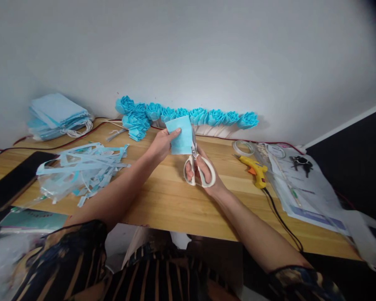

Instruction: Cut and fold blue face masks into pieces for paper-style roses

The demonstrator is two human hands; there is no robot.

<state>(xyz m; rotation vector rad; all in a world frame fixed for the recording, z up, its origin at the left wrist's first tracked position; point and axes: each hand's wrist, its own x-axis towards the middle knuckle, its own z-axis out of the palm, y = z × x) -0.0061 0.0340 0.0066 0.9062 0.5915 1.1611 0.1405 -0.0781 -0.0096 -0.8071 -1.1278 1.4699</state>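
Between the thumb and fingers of my left hand (163,144) is a light blue piece of mask fabric (181,140), held up above the table. My right hand (210,177) has its fingers through the white handles of a pair of scissors (208,173). The blades point away from me along the right edge of the fabric; whether they are biting into it I cannot tell. Behind the fabric, a row of blue flowers (215,118) on pale sticks leans against the wall.
A stack of blue face masks (58,110) sits at the back left. Cut strips (87,167) and a black phone (15,179) lie in front. To the right are a yellow glue gun (257,172) with its cord, a tape roll (242,147), keys (301,163) and papers (316,194).
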